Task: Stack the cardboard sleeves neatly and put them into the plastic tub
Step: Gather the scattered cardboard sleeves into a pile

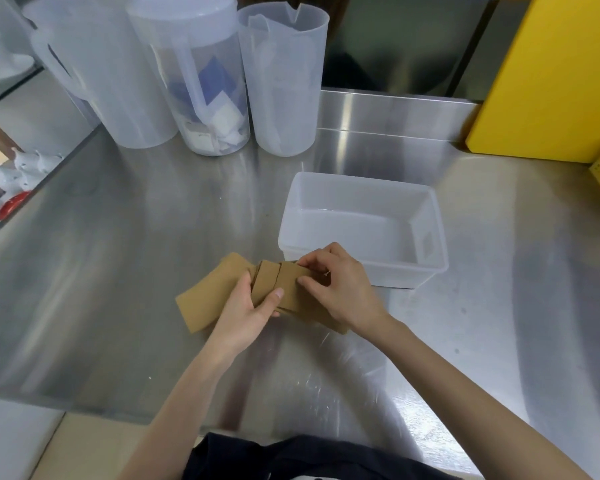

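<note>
Both hands work a small bundle of cardboard sleeves (274, 284) just above the steel worktop (118, 271), right at the near left corner of the plastic tub (426, 268); the left hand (248, 310) grips the bundle from the near side, thumb pressed across its top face, while the right hand (336, 285) pinches the far and right edges between fingertips and thumb; the sleeves are not yet squared, their ends stepped against one another. One loose sleeve (205, 299) lies flat on the worktop beneath and to the left of the bundle, partly covered by the left hand; another brown edge shows under the right wrist, though how many lie there is hard to tell. The tub sits open and appears empty.

The risks from here, as I judge them: the staggered sleeves could fan out or slip if either grip loosens before the edges are tapped flush; lifting now would leave the flat sleeve behind; and a crooked bundle, carried so close to the rim, might catch on the tub's wall and spill.
</note>
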Motion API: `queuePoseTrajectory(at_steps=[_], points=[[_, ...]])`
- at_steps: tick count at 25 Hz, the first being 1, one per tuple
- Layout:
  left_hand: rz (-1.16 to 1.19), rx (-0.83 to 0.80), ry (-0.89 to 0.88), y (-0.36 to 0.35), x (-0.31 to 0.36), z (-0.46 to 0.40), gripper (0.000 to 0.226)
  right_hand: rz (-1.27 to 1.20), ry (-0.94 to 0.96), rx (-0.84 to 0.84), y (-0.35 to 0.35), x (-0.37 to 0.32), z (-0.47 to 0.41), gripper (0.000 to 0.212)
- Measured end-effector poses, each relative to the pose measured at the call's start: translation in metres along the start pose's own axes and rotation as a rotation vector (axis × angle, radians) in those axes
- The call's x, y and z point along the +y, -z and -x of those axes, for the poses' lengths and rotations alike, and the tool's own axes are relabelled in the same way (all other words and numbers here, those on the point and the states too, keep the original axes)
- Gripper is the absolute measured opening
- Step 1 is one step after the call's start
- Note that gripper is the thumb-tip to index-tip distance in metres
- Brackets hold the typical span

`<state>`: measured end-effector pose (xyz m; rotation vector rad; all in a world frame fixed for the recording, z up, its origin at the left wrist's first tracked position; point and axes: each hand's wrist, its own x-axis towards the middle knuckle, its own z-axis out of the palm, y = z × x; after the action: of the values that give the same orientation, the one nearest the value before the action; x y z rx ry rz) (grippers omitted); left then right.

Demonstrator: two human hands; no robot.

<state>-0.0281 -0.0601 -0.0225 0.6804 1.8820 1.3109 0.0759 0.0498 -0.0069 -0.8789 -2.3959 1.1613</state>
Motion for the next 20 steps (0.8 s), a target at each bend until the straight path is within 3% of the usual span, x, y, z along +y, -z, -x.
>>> queuePoseTrajectory(at_steps=[10, 13, 16, 20], points=[[0.006, -0.05, -0.006, -0.019, -0.002, 0.002, 0.014, 0.014, -0.01, 0.094, 0.007, 0.015, 0.017, 0.021], [0.001, -0.06, -0.012, -0.021, -0.004, 0.003, 0.016, -0.071, -0.111, 0.195, 0.018, 0.032, 0.034, 0.034], [0.062, -0.09, -0.021, -0.025, -0.006, 0.005, 0.018, -0.242, -0.239, 0.131, 0.022, 0.05, 0.047, 0.052], [0.034, -0.156, 0.004, -0.034, -0.011, 0.007, 0.022, -0.404, -0.271, 0.082, 0.016, 0.058, 0.052, 0.047]])
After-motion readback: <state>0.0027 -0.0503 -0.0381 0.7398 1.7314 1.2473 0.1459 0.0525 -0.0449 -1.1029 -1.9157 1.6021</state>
